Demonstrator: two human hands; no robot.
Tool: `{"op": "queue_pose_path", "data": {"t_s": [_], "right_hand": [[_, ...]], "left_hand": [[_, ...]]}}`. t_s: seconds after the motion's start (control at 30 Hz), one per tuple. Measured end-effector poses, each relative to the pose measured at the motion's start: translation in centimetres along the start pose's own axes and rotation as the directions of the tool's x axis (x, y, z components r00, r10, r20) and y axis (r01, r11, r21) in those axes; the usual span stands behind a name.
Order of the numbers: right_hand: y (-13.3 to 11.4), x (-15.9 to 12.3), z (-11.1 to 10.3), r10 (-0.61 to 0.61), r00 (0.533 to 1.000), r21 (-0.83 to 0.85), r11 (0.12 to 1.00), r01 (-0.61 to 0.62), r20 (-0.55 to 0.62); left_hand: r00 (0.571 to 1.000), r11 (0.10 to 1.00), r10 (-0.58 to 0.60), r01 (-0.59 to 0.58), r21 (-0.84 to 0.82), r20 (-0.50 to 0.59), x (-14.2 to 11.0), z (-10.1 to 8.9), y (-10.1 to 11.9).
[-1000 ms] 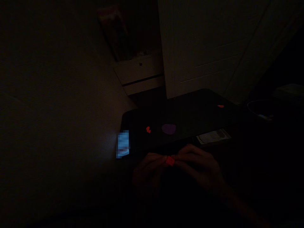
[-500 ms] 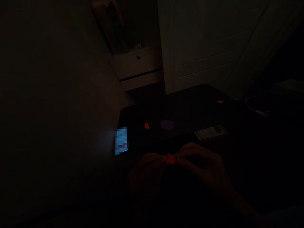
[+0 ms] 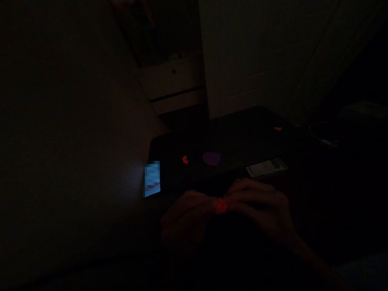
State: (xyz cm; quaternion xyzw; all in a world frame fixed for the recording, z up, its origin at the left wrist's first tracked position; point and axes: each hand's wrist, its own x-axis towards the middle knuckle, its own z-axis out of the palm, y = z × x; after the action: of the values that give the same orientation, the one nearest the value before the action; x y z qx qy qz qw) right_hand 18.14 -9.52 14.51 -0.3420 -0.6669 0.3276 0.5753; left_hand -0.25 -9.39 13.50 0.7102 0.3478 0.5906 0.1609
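Note:
In very dim light a small, crumpled-looking orange-red piece [image 3: 221, 205] glows between my fingertips. I cannot tell whether it is clay, paper or something else. My left hand [image 3: 188, 218] pinches it from the left, fingers curled together. From the other side my right hand [image 3: 262, 204] grips it with closed fingers. Past the hands, a similar orange-red scrap [image 3: 185, 160] and a flat purple oval piece [image 3: 211, 158] lie on the dark table [image 3: 236, 133]. Shadow hides the undersides of both hands.
A lit screen [image 3: 152, 180], blurred out, stands at the table's left edge by the wall. A printed card or packet [image 3: 266, 167] lies beyond my right hand. Another orange scrap [image 3: 277, 129] and a pale cable [image 3: 321, 139] are at the far right. Behind stands a drawer unit [image 3: 174, 81].
Both hands still hold the orange-red piece, which has turned a little and shifted slightly right. My right hand's fingers have closed in nearer. The whole view has drifted slightly.

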Motion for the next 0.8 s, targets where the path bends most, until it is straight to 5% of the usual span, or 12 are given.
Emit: {"op": "queue_pose_path", "data": {"t_s": [0.47, 0.8], "right_hand": [[0.0, -0.4, 1.2, 0.005, 0.995, -0.041, 0.999, -0.009, -0.102], [-1.4, -0.4, 1.9, 0.127, 0.981, -0.043, 0.990, -0.135, -0.147]], "left_hand": [[0.989, 0.992, 0.123, -0.120, 0.044, -0.081, 0.9, 0.1, 0.7], [0.997, 1.000, 0.011, -0.010, 0.020, -0.082, 0.6, 0.0, 0.5]]}}
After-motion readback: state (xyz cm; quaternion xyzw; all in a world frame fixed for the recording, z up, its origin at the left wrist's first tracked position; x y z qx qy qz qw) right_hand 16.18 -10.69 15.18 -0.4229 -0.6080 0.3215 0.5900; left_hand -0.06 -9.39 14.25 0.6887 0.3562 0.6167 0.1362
